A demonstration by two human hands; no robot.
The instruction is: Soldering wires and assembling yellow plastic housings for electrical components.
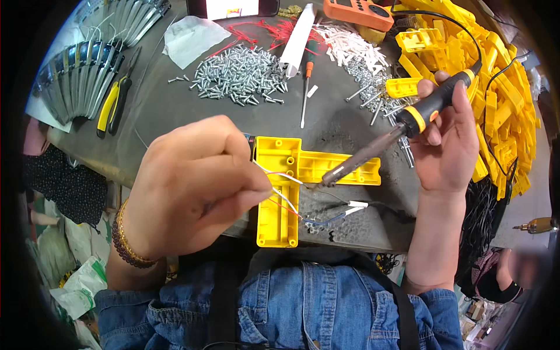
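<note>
My right hand (446, 137) holds a soldering iron (429, 108) with a black and yellow handle. Its dark barrel slants down left, and the tip is close to a joint between a white wire (286, 176) and a dark lead; whether they touch is unclear. My left hand (195, 181) is closed in a pinch, with thin white and red wires coming out at its fingertips. Beneath the wires lies a yellow T-shaped plastic housing (279, 224), its ribbed inside facing up. White sleeves (357, 205) sit on the leads to the right. The palm side of my left hand is hidden.
Piled screws (239, 73) lie beyond the housing, beside a screwdriver (306, 87). White tubing pieces (353, 46) and an orange meter (361, 13) are farther back. Yellow housings (507, 99) heap up at right. Pliers (114, 105) and metal strips (79, 81) lie left.
</note>
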